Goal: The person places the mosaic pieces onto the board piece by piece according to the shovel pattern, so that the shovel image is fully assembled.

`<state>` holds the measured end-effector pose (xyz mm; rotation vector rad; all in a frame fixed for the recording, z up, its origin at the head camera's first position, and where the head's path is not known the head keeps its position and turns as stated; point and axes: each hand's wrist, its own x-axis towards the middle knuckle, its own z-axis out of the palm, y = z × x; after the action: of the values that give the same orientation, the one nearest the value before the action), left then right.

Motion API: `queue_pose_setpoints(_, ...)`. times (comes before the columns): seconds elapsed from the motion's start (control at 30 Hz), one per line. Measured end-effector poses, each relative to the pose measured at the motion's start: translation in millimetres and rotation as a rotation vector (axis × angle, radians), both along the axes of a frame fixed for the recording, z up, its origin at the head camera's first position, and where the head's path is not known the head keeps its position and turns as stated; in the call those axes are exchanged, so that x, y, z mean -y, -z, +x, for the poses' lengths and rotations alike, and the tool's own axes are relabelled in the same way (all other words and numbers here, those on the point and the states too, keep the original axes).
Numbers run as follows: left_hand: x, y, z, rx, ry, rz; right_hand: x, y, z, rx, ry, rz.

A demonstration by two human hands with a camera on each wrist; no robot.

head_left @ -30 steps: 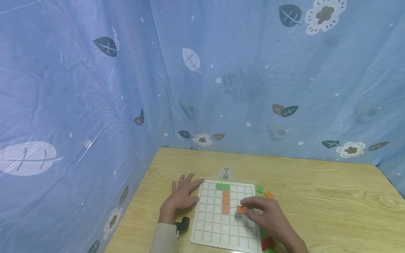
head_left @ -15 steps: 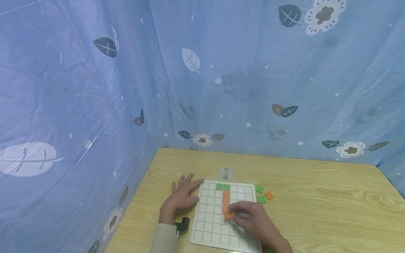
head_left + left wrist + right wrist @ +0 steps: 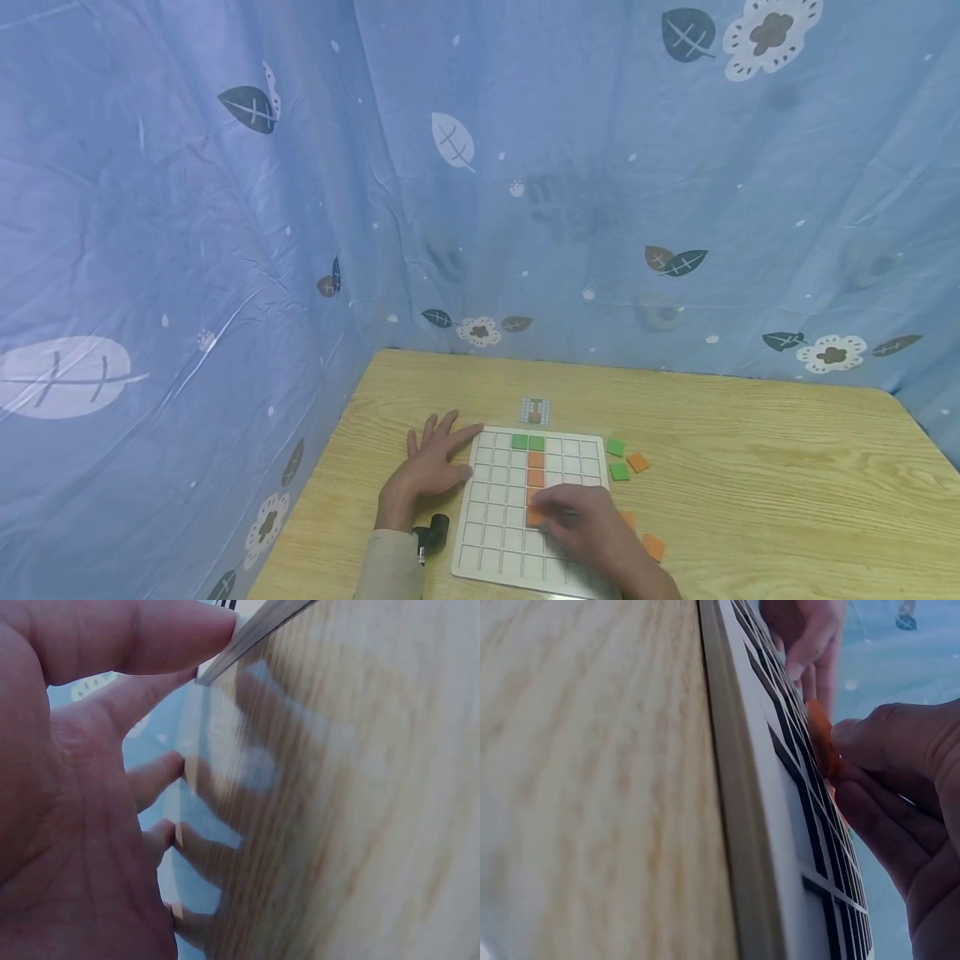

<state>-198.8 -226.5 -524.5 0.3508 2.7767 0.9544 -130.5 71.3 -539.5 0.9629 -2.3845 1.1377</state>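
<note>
A white grid board (image 3: 495,533) lies on the table. My left hand (image 3: 426,468) rests at its left side with fingers spread; the thumb and index finger touch the board edge, also seen in the left wrist view. Between thumb and fingers my right hand (image 3: 588,525) pinches a square orange tile (image 3: 821,739), tilted against the grid in the right wrist view. That tile sits at the lower end of a column of orange tiles (image 3: 536,477) in the grid. Two green tiles (image 3: 528,442) fill squares in the top row. My right fingers partly cover the lower column.
Behind the board lies a small printed card (image 3: 536,412) with a coloured grid pattern. Loose green tiles (image 3: 619,472) and orange tiles (image 3: 654,547) lie along the board's right side. A black object (image 3: 432,533) is beside my left wrist. Blue curtains (image 3: 562,167) hang behind the table.
My right hand has carried the orange tile left across the board to the bottom of the orange column, lowering it onto the grid. The left hand has stayed in place.
</note>
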Motion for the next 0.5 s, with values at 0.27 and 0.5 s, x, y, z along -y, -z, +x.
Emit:
queue_pose_setpoints(0.27,0.7,1.2,-1.1,0.001,0.005,0.004,2.5,0.5,0.5,-0.029,-0.022,0.006)
queue_pose_setpoints(0.5,0.0,1.5,-0.8,0.002,0.002,-0.001,3.2,-1.0,3.0,0.03,-0.017,0.024)
